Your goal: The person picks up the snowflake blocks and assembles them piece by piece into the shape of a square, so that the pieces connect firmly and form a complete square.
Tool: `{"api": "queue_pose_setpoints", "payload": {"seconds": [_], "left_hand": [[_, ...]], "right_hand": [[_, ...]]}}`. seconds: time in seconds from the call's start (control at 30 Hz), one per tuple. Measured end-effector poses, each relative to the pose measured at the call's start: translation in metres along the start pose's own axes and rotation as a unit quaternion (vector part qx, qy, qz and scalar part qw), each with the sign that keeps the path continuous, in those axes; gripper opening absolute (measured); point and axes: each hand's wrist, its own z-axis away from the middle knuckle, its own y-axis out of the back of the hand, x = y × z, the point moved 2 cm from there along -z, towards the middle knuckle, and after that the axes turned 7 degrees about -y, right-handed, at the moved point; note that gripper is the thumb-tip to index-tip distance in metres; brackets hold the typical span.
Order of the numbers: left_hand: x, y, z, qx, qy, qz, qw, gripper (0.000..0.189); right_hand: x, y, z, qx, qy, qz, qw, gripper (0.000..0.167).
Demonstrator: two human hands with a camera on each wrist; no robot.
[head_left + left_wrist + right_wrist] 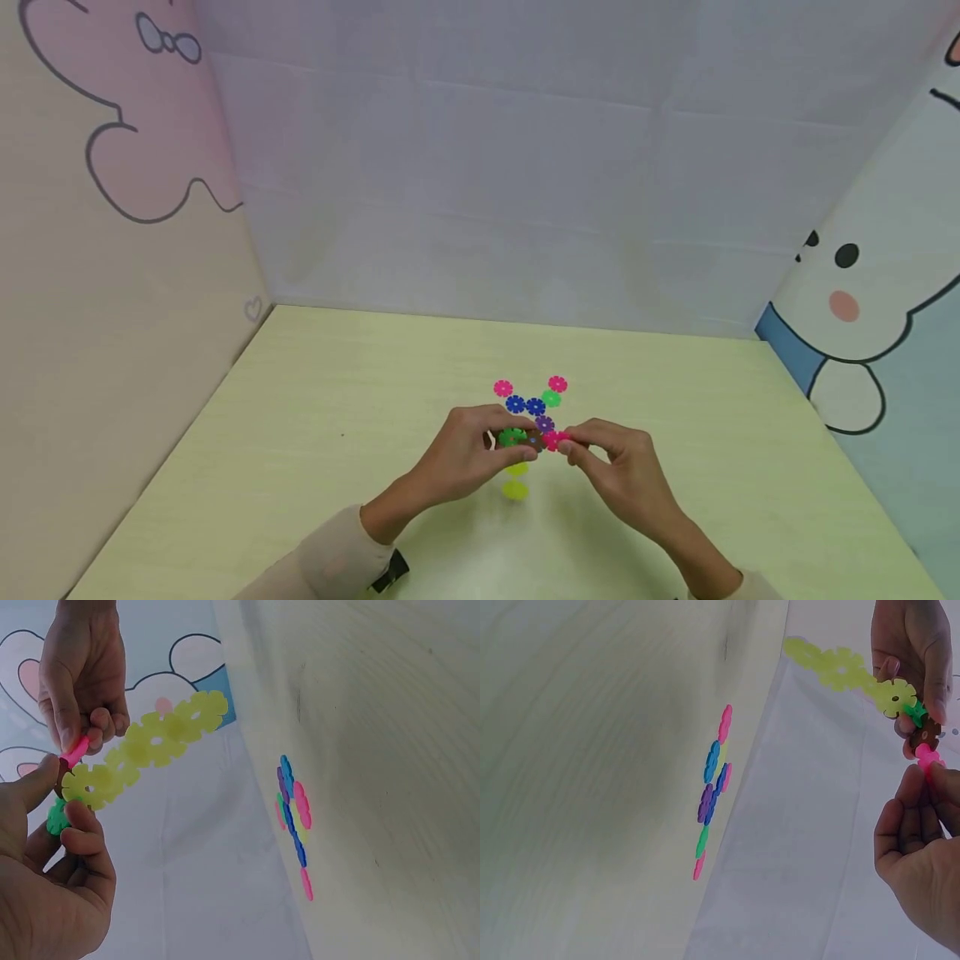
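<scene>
My left hand (474, 454) pinches a joined piece of notched plastic snowflake discs between thumb and fingers. A chain of yellow discs (135, 750) runs out from it. A green disc (512, 437) and a brown disc (932, 739) sit by the left fingertips. With thumb and forefinger, my right hand (630, 471) holds a pink disc (928, 755) edge to edge against the brown one. The fingers partly cover where these two discs meet.
Behind the hands, more discs lie on the pale wooden table (337, 375): pink (503, 388), dark blue (515, 404), light green (551, 398) and purple (545, 424) among them. A pale curtain-like wall (480, 183) stands at the table's back edge, with cartoon-printed panels at both sides.
</scene>
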Motion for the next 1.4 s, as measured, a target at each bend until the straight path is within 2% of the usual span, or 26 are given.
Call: {"api": "queue_pose_setpoints", "payload": {"seconds": [0.17, 0.43, 0.67, 0.87, 1.0, 1.2, 1.4], "left_hand": [[-0.0003, -0.0011, 0.001, 0.007, 0.013, 0.022, 0.9996, 0.027], [0.001, -0.0025, 0.0017, 0.016, 0.027, 0.046, 0.9984, 0.029], [-0.0009, -0.0031, 0.0022, 0.017, 0.007, 0.055, 0.9983, 0.028], [-0.0028, -0.0013, 0.0004, -0.001, -0.003, 0.045, 0.999, 0.03], [-0.0036, 0.0009, -0.0003, -0.016, 0.005, 0.034, 0.9993, 0.03], [-0.0019, 0.0026, -0.0023, -0.03, 0.011, 0.025, 0.9992, 0.026], [-0.0025, 0.0015, -0.0041, -0.027, 0.034, 0.003, 0.999, 0.026]], "right_hand": [[-0.0013, -0.0018, -0.0001, 0.022, 0.027, -0.004, 0.9994, 0.017], [-0.0045, -0.0045, 0.0002, 0.056, 0.038, 0.013, 0.9976, 0.016], [-0.0084, -0.0046, 0.0004, 0.053, 0.041, 0.013, 0.9977, 0.015], [-0.0093, -0.0047, 0.0006, 0.05, 0.033, 0.011, 0.9982, 0.014], [-0.0095, -0.0048, -0.0003, 0.036, 0.016, 0.001, 0.9992, 0.012], [-0.0066, -0.0035, -0.0016, 0.014, -0.035, -0.017, 0.9992, 0.008], [-0.0012, -0.0053, -0.0036, -0.01, -0.075, -0.05, 0.9959, 0.007]]}}
